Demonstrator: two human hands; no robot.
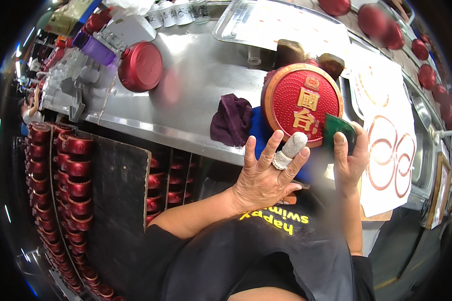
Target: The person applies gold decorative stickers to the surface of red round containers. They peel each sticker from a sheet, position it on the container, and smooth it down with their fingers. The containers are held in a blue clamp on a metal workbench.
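A round red vessel with raised gold characters and a gold rim leans on the steel bench, its face turned toward me. My left hand is just below it, fingers spread and empty; a whitish cloth cover wraps one finger. I cannot tell whether that fingertip touches the rim. Between the thumb and fingers of my right hand is a flat, dark green scraper, held against the vessel's lower right edge. Under the vessel lies a blue cloth, and a dark purple cloth is crumpled to its left.
Brown blocks stand behind the vessel. Gold outline rings lie on a white sheet to the right. Farther left are a red round vessel and a purple bottle. Stacked red vessels fill racks at lower left; a metal tray sits behind.
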